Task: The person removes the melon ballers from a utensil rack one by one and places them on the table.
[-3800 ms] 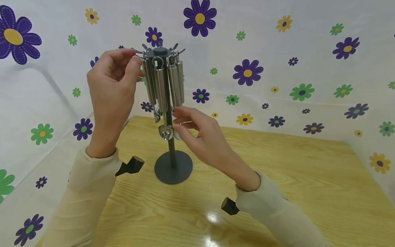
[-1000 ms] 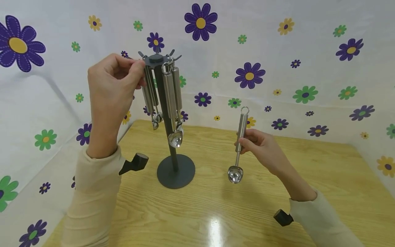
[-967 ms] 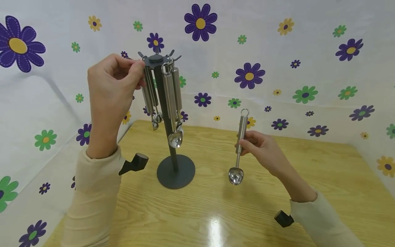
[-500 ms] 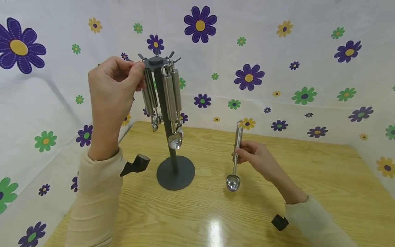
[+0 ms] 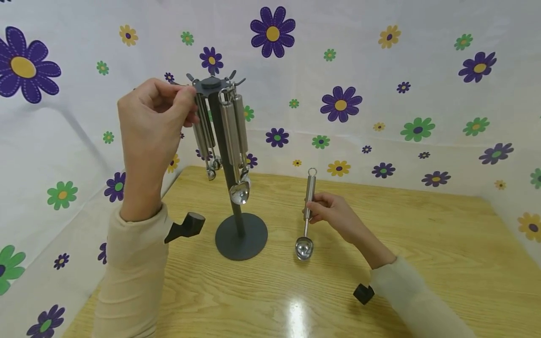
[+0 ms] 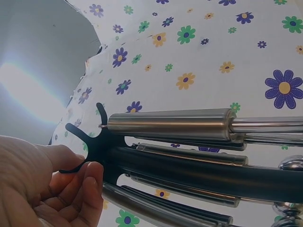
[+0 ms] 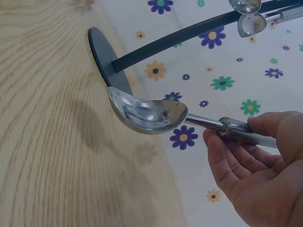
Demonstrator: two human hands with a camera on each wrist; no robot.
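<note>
In the head view my left hand [image 5: 148, 122] is raised at the top of a dark utensil stand [image 5: 241, 237], thumb and forefinger pinching one of its hook arms. The left wrist view shows that hook arm [image 6: 70, 170] between the fingertips. Several metal utensils [image 5: 230, 134] hang by rings from the other hooks; the front one ends in a shiny scoop bowl [image 5: 239, 193]. To the right of the stand, my right hand [image 5: 340, 219] grips an ice cream scoop [image 5: 304, 249] by its steel handle. Its bowl points down, above the tabletop in the right wrist view.
A light wood table [image 5: 405, 263] bears the stand's round base. White cloth with printed flowers [image 5: 341, 104] covers the walls behind and at the sides. Dark wrist mounts [image 5: 190, 224] stick out from both sleeves.
The right hand, earlier at the hanging utensils, has taken the ice cream scoop off to the right. Over the last second it has moved lower and back left. The left hand now pinches the hook.
</note>
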